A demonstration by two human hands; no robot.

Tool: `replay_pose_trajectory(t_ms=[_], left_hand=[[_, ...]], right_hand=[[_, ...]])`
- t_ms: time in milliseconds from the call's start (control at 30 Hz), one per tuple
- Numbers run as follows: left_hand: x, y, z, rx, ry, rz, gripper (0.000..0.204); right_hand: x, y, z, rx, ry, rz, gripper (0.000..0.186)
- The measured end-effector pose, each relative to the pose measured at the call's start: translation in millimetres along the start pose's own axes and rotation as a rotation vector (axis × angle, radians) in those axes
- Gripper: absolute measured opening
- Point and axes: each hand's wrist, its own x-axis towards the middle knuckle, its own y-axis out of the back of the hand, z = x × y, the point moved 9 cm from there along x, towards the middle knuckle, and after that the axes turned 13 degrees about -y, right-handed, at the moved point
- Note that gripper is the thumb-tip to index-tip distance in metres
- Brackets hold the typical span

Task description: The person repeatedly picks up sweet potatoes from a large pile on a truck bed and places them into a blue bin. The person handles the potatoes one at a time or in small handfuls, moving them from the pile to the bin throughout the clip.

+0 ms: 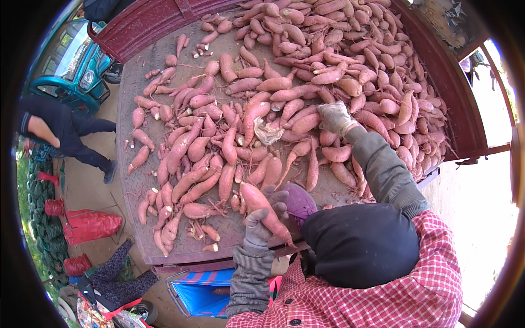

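Observation:
Reddish-pink sweet potatoes cover much of the metal truck bed [219, 249]. My left hand [258, 225], in a grey glove, grips one large sweet potato [269, 217] close to the bed's near edge, thumb on one side and fingers on the other. Further out, my right hand [334, 118], in a dirty pale glove, reaches into the edge of the big heap [377, 71]. Its fingers curl down among the sweet potatoes, and what they close on is hidden. A crumpled piece of clear plastic [268, 132] lies left of that hand, on looser sweet potatoes [186, 147].
Red side walls [156, 27] bound the bed. A purple shoe [298, 203] rests beside my left hand. Below the near edge hangs a blue-and-red striped bag [202, 292]. At left are red mesh sacks [90, 226], a person in dark clothes [71, 128] and a teal vehicle [71, 60].

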Motion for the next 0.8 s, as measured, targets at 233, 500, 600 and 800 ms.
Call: replay_pose_trajectory(t_ms=[233, 500, 600, 800], left_hand=[[45, -21, -13, -0.118, -0.261, -0.081, 0.098], [36, 6, -15, -0.341, -0.183, 0.007, 0.095], [34, 6, 6, 0.515, -0.417, 0.014, 0.093], [10, 20, 21, 1.385, -0.391, 0.355, 0.084]], right_hand=[[-108, -2, -62, 0.946, 0.214, -0.084, 0.034], [-68, 10, 3, 0.117, -0.189, 0.067, 0.053], [-40, -13, 22, 0.218, -0.283, -0.015, 0.057], [-60, -19, 13, 0.241, -0.295, -0.007, 0.051]])
